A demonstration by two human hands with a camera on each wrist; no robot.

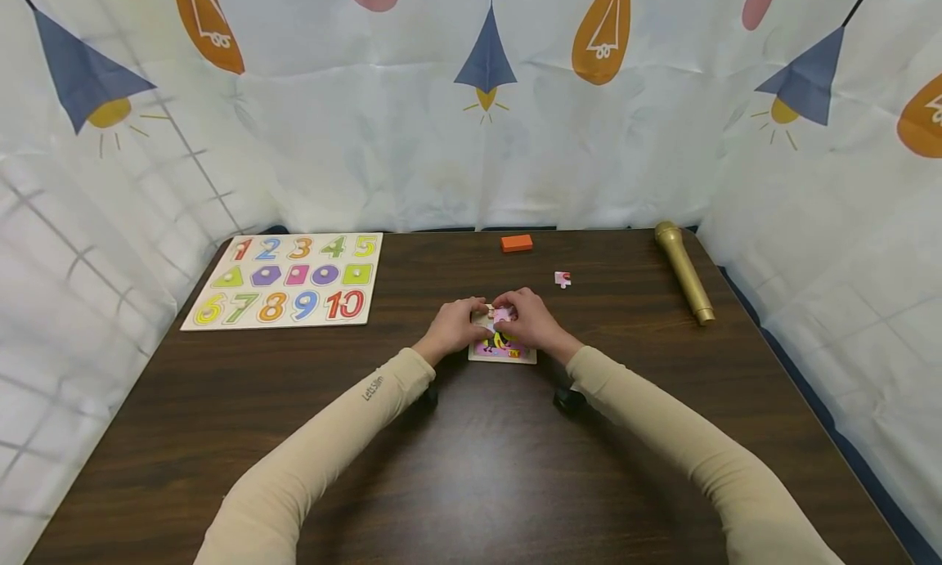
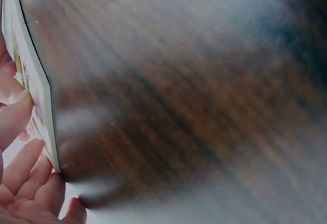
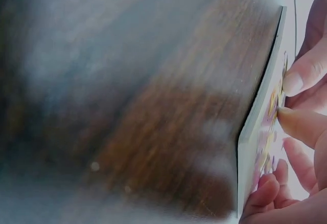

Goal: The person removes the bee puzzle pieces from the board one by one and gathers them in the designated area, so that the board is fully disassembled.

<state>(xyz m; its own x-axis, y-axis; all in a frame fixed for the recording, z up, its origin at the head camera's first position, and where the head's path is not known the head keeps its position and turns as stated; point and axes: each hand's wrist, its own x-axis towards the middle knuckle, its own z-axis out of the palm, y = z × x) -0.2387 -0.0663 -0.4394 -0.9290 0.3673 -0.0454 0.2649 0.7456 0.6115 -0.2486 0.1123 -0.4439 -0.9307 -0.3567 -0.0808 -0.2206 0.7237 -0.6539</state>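
Observation:
A small jigsaw puzzle [image 1: 503,351] in a pale tray lies on the table, with a pink picture showing yellow and black shapes. My left hand [image 1: 452,328] holds it from the left side, the thumb on its face and the other fingers bent at the border. From the right, my right hand [image 1: 531,324] grips it with its thumb pressed on the picture near the other thumb. In the left wrist view the puzzle [image 2: 45,101] appears nearly edge-on. Both hands cover much of its upper part. One loose puzzle piece [image 1: 562,280], pink and white, lies beyond the right hand.
At the far left lies a wooden board [image 1: 373,275] with coloured numbers and shapes. An orange block [image 1: 517,244] is near the table's back edge. A gold microphone-shaped stick [image 1: 686,275] lies at the back right. Patterned white curtains hang behind the table [image 1: 471,483] and at its sides.

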